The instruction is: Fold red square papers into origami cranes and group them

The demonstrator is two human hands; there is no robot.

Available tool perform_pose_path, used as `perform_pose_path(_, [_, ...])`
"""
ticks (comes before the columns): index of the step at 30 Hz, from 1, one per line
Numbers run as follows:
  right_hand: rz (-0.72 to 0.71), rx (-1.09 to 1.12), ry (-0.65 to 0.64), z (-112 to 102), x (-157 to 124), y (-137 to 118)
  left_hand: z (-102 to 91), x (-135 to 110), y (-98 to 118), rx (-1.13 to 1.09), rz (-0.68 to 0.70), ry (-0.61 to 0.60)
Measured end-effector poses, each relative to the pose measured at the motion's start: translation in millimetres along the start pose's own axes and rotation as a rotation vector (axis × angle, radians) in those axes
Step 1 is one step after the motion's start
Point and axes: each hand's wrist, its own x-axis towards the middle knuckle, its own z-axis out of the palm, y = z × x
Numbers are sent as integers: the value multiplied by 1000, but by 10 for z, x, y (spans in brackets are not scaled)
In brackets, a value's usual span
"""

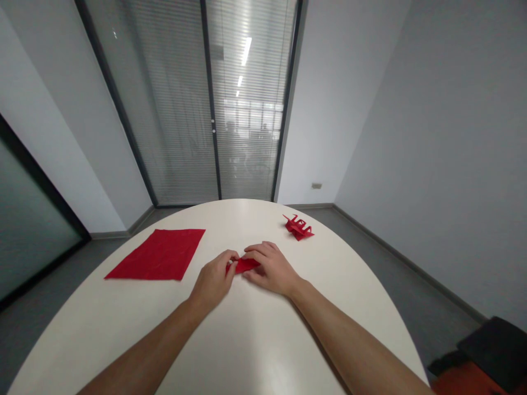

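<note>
A small folded piece of red paper (244, 265) lies on the white round table (247, 340) between both my hands. My left hand (214, 280) is curled, its fingertips pinching the paper's left end. My right hand (269, 269) rests over the paper's right side with fingers pressed down on it. A flat square sheet of red paper (158, 254) lies to the left of my hands. A finished red folded paper shape (298, 226) stands at the far right of the table.
Beyond the table's far edge are a glass door with blinds (214, 109) and grey walls. A dark chair with an orange part (481, 356) sits at the lower right, off the table.
</note>
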Motion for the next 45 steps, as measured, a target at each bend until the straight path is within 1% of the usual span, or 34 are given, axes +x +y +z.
perform_pose_path(4, [-10, -17, -16, 18, 5, 19, 13, 12, -12, -56, -15, -18])
perform_pose_path(8, [7, -6, -22, 42, 2, 52, 9, 16, -6, -69, 30, -50])
perform_pose_path(14, [29, 12, -4, 88, -10, 120, 30, 4, -20, 12, 136, -71])
perform_pose_path(19, [46, 3, -8, 94, 2, 122, 36, 0, -12, 69, 193, -86])
perform_pose_path(25, [74, -4, -47, 75, 8, 72, 26, 1, -8, 147, 176, -83])
perform_pose_path(29, [95, -25, -65, 96, 1, 84, 18, 1, 2, 197, 167, -99])
perform_pose_path(36, [89, 25, -81, 110, -16, 103, -8, -8, 31, 244, 205, -151])
perform_pose_path(41, [60, 49, -106, 84, -28, 78, -23, -31, 50, 276, 259, -133])
perform_pose_path(43, [43, 37, -129, 83, -25, 77, -31, -42, 77, 289, 264, -125])
perform_pose_path(45, [56, 6, -151, 89, -23, 81, -35, -51, 109, 299, 263, -125])
